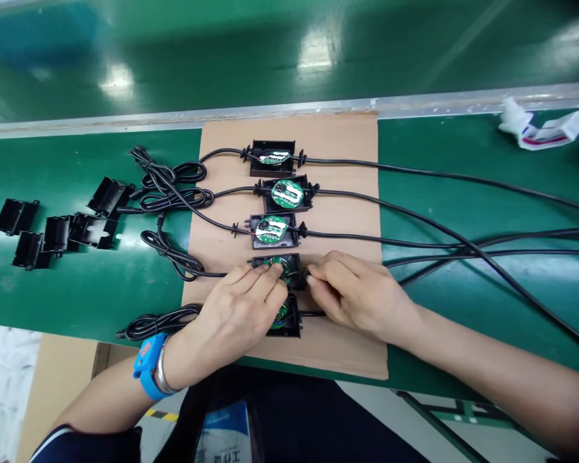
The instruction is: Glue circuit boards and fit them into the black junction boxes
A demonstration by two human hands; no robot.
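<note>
My left hand point(244, 302) is closed, its fingertips pressed on a round green circuit board point(285, 269) in a small black plastic box point(296, 281), second from the front of the row. My right hand point(352, 289) pinches the black cable at that box's right side; the pinched part is hidden by the fingers. In front, partly under my left hand, lies another black box point(292, 325) with a board. Behind are three more open boxes with boards: a near one point(274, 231), a middle one point(288, 193) and a far one point(273, 159), with cables leaving both sides.
A cardboard sheet point(340, 135) lies under the row on the green table point(463, 148). Coiled black cables point(174, 193) and several loose black covers point(58, 233) are at left. Long cables point(439, 241) run right. A crumpled white wrapper point(543, 128) lies at the back right.
</note>
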